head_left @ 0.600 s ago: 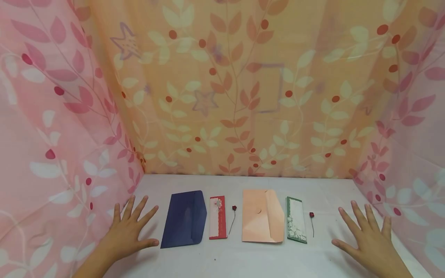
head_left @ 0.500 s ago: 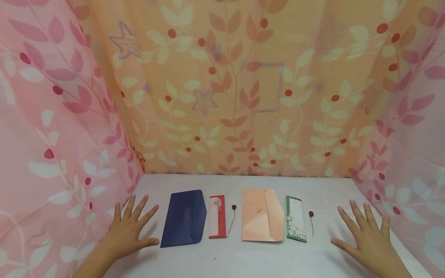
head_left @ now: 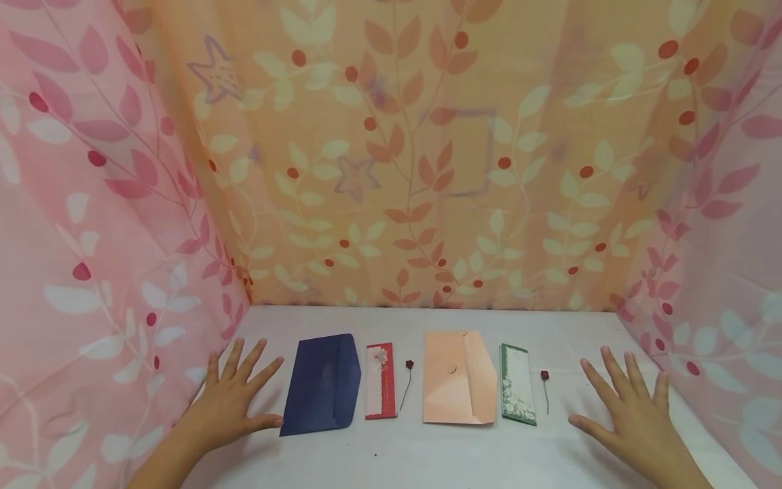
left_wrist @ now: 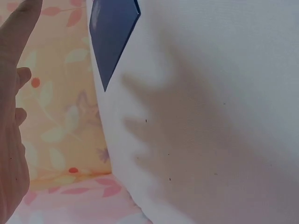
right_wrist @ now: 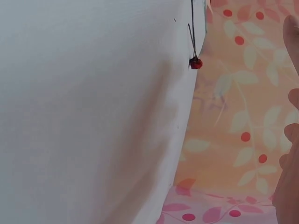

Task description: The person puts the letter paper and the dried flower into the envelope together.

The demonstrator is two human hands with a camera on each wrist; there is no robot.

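Observation:
My left hand (head_left: pixel 232 401) is spread at the left, fingers straight, its thumb tip overlapping the near left corner of a dark blue envelope (head_left: pixel 320 384) in the head view. The right hand (head_left: pixel 629 407) is spread likewise on the right side, holding nothing. Nearest to it lies a small dark red rose on a thin stem (head_left: pixel 546 375). Left of that come a green-bordered floral card (head_left: pixel 518 386) and a peach envelope (head_left: pixel 449 380) with its flap to the right. A second small rose (head_left: pixel 410 365) and a red and white card (head_left: pixel 381 382) lie between the two envelopes.
Everything lies in one row on a white-covered table (head_left: pixel 305 465). An orange leaf-patterned curtain (head_left: pixel 391 170) hangs behind it, and pink patterned cloth (head_left: pixel 79 224) closes off the sides. Each wrist view shows a hand's shadow on the table.
The right hand has shifted slightly left toward the nearby rose. My left hand has barely moved. Envelopes, cards and roses keep their places on the table; the head view drifts a little.

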